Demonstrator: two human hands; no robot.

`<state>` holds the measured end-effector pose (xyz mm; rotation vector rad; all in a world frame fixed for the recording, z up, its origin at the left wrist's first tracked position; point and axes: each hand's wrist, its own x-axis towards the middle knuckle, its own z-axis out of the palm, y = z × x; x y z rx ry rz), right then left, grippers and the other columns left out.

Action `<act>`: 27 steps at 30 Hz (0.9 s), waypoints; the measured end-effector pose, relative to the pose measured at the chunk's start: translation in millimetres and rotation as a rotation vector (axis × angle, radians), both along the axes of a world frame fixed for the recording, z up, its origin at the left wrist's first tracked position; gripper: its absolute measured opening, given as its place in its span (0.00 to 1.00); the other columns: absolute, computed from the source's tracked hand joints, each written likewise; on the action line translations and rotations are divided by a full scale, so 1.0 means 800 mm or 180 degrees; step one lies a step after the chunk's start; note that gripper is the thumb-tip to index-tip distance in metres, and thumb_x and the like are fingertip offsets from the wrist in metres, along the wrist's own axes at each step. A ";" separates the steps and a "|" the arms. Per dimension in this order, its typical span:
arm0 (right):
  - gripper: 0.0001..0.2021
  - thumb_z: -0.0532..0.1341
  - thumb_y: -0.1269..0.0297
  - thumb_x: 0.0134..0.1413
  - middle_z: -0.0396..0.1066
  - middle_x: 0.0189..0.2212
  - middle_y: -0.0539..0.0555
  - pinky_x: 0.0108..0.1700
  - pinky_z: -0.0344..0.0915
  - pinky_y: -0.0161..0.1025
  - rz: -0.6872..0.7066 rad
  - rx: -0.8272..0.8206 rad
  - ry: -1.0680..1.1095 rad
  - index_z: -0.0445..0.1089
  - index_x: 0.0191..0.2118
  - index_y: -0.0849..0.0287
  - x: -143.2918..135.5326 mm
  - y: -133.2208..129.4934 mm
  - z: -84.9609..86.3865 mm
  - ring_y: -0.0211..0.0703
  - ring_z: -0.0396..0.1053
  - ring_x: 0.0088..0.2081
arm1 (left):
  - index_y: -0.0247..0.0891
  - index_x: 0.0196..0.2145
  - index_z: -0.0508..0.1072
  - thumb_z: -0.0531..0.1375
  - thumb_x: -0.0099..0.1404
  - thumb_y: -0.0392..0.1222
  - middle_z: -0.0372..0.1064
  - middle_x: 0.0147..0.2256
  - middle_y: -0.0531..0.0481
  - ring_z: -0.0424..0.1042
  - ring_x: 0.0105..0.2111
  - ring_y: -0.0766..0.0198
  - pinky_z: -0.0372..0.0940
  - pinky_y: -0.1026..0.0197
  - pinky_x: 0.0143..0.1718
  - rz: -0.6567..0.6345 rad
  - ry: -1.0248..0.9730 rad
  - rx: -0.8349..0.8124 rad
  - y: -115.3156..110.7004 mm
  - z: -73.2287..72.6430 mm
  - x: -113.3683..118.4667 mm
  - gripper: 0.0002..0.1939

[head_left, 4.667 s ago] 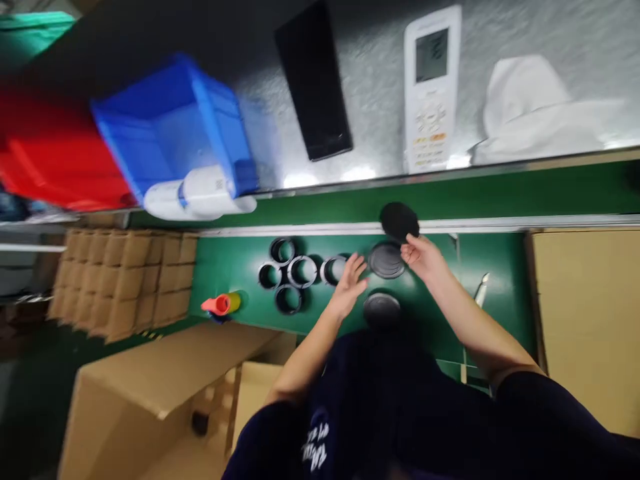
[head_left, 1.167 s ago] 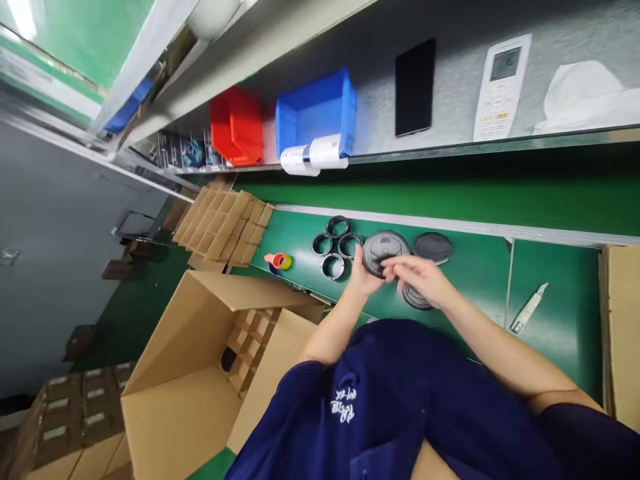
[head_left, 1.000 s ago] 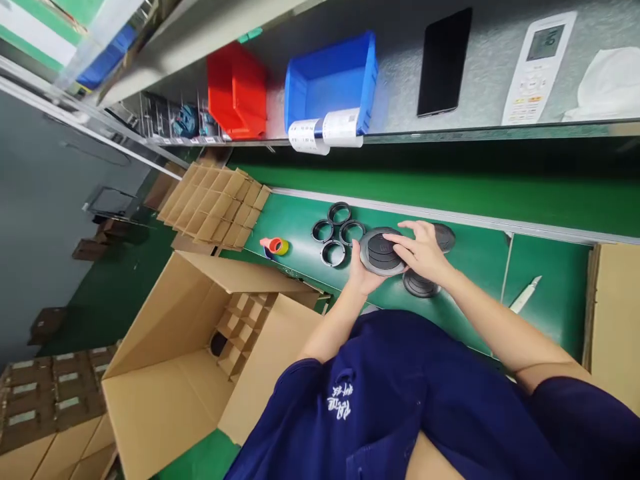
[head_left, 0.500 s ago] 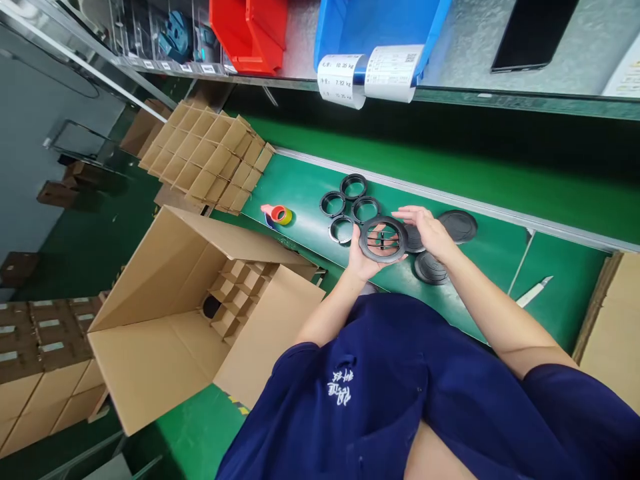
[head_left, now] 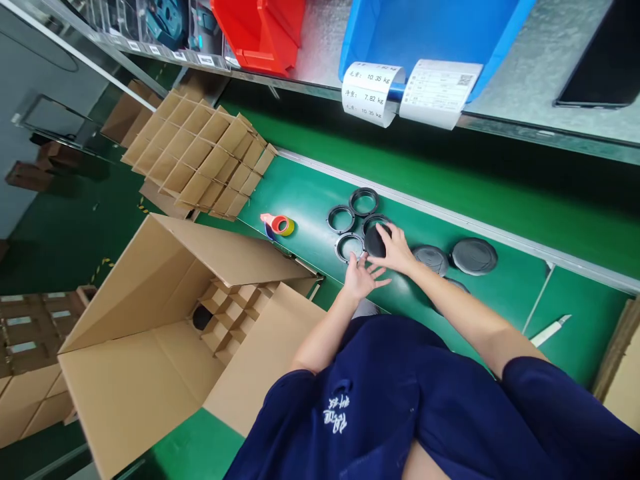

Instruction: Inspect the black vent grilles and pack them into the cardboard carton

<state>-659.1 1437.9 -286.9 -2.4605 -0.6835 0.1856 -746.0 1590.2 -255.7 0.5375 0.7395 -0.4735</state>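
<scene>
My right hand pinches a round black piece by its edge, over the near side of a black ring. Whether the piece rests on that ring I cannot tell. Just below it my left hand is open, palm up with fingers spread, holding nothing. Beside them on the green bench lie more black rings: one at the back, one at the left and one in front. Black ribbed discs lie right of my right hand, one of them partly hidden by my forearm.
A tape roll lies on the bench. Cardboard dividers stand at its left end, above an open carton with a divider inside. A utility knife lies right. The shelf overhead carries red and blue bins.
My left hand has let go of the black ring with crossbars and opened. My right hand has moved left and now grips a round black piece at the ring group. The view has shifted.
</scene>
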 end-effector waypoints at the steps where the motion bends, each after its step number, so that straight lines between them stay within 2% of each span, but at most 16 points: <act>1: 0.54 0.68 0.42 0.51 0.42 0.71 0.73 0.66 0.51 0.69 -0.0177 -0.0106 -0.0120 0.46 0.76 0.63 0.019 0.009 -0.007 0.76 0.47 0.68 | 0.45 0.60 0.69 0.49 0.68 0.73 0.70 0.55 0.36 0.72 0.55 0.45 0.65 0.32 0.57 0.0080 0.0053 0.0123 0.011 -0.001 0.003 0.37; 4: 0.54 0.69 0.43 0.51 0.41 0.71 0.76 0.69 0.43 0.69 -0.0294 -0.0536 -0.0278 0.48 0.75 0.67 0.056 0.023 -0.026 0.79 0.45 0.69 | 0.38 0.56 0.72 0.52 0.71 0.66 0.71 0.53 0.35 0.73 0.52 0.50 0.67 0.40 0.57 0.0201 0.0132 0.0172 0.041 -0.007 -0.001 0.31; 8: 0.51 0.62 0.39 0.58 0.39 0.73 0.77 0.69 0.37 0.71 -0.0270 -0.0909 -0.0303 0.47 0.75 0.68 0.061 0.023 -0.039 0.78 0.42 0.71 | 0.35 0.50 0.75 0.54 0.73 0.59 0.75 0.47 0.37 0.76 0.46 0.54 0.70 0.46 0.54 0.0205 0.0250 0.0071 0.064 -0.022 -0.028 0.25; 13: 0.46 0.56 0.40 0.64 0.35 0.75 0.74 0.69 0.36 0.71 -0.0199 -0.1113 -0.0165 0.45 0.76 0.66 0.067 0.040 -0.047 0.74 0.36 0.73 | 0.33 0.45 0.76 0.58 0.72 0.52 0.76 0.39 0.40 0.77 0.39 0.59 0.71 0.53 0.48 0.0009 0.0647 0.0128 0.061 -0.040 -0.048 0.18; 16: 0.45 0.55 0.42 0.65 0.36 0.75 0.74 0.69 0.35 0.71 -0.0316 -0.1037 -0.0218 0.44 0.76 0.67 0.065 0.045 -0.052 0.74 0.37 0.73 | 0.33 0.44 0.76 0.60 0.71 0.49 0.76 0.39 0.41 0.77 0.38 0.59 0.71 0.54 0.47 -0.0074 0.0568 0.0133 0.055 -0.039 -0.042 0.15; 18: 0.43 0.53 0.43 0.66 0.36 0.75 0.73 0.69 0.34 0.72 -0.0343 -0.0974 -0.0264 0.45 0.76 0.67 0.058 0.039 -0.048 0.74 0.37 0.73 | 0.33 0.44 0.77 0.61 0.70 0.47 0.76 0.40 0.41 0.77 0.39 0.60 0.71 0.55 0.48 -0.0077 0.0438 0.0209 0.055 -0.035 -0.037 0.14; 23: 0.41 0.50 0.48 0.69 0.32 0.76 0.68 0.71 0.31 0.70 -0.0378 -0.0748 -0.0546 0.40 0.77 0.67 0.048 0.033 -0.018 0.68 0.31 0.75 | 0.34 0.40 0.77 0.64 0.64 0.43 0.75 0.36 0.42 0.75 0.35 0.60 0.70 0.56 0.43 -0.0113 0.0255 0.1293 0.061 -0.036 -0.037 0.10; 25: 0.38 0.48 0.50 0.71 0.34 0.76 0.66 0.72 0.29 0.69 -0.0298 -0.0730 -0.0532 0.42 0.77 0.67 0.052 0.044 -0.014 0.65 0.32 0.75 | 0.35 0.37 0.76 0.64 0.63 0.40 0.73 0.33 0.45 0.72 0.33 0.62 0.68 0.57 0.42 -0.0088 0.0188 0.1690 0.061 -0.040 -0.036 0.07; 27: 0.35 0.46 0.53 0.71 0.39 0.75 0.66 0.72 0.28 0.68 -0.0218 -0.0814 -0.0317 0.46 0.76 0.67 0.060 0.051 -0.016 0.62 0.36 0.75 | 0.37 0.36 0.76 0.64 0.61 0.38 0.72 0.34 0.47 0.72 0.37 0.60 0.67 0.56 0.47 -0.0115 0.0028 0.1981 0.059 -0.041 -0.024 0.05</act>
